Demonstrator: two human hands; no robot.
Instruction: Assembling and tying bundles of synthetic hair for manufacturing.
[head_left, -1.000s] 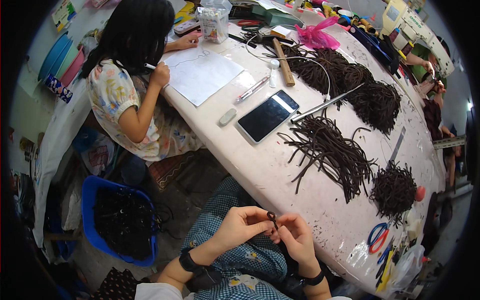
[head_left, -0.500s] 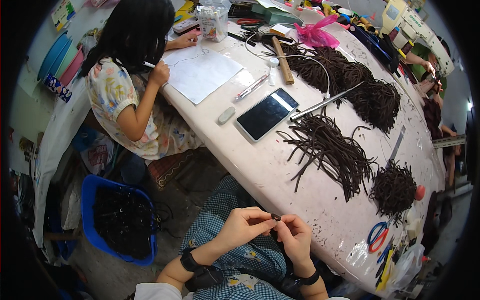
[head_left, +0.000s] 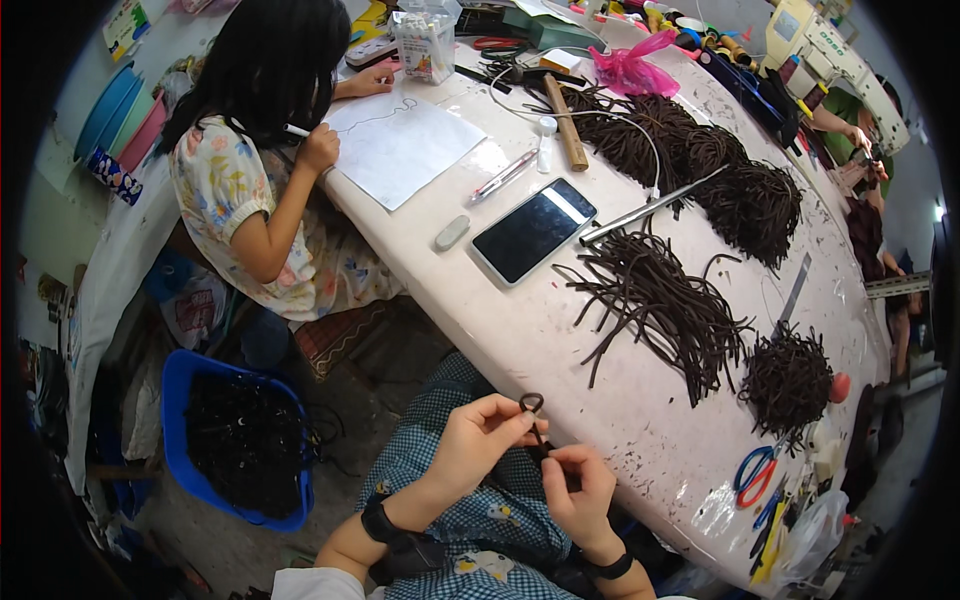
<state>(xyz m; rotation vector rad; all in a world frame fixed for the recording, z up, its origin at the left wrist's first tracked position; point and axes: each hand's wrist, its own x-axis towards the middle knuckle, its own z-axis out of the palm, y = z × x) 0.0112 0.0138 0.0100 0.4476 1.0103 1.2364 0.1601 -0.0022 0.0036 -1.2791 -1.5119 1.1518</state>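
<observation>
A dark brown cord (head_left: 532,402), bent into a small loop at its top, is pinched between the thumb and fingers of my left hand (head_left: 478,436). Its lower part runs down to my right hand (head_left: 580,488), whose fingers close on it below the loop. Both hands are above my lap, just off the table's near edge. On the table lies a loose bundle of similar brown cords (head_left: 665,310), and a tighter clump of short brown pieces (head_left: 787,380) sits farther right.
A phone (head_left: 535,230), a metal rod (head_left: 650,207) and scissors (head_left: 755,474) lie on the white table (head_left: 560,345). Larger cord piles (head_left: 740,190) are behind. At left another person (head_left: 245,200) draws on paper (head_left: 420,140). A blue basket (head_left: 180,450) stands on the floor.
My hands have moved apart, the right one down. The cord, earlier mostly hidden between my fingertips, now shows as a loop above my left fingers.
</observation>
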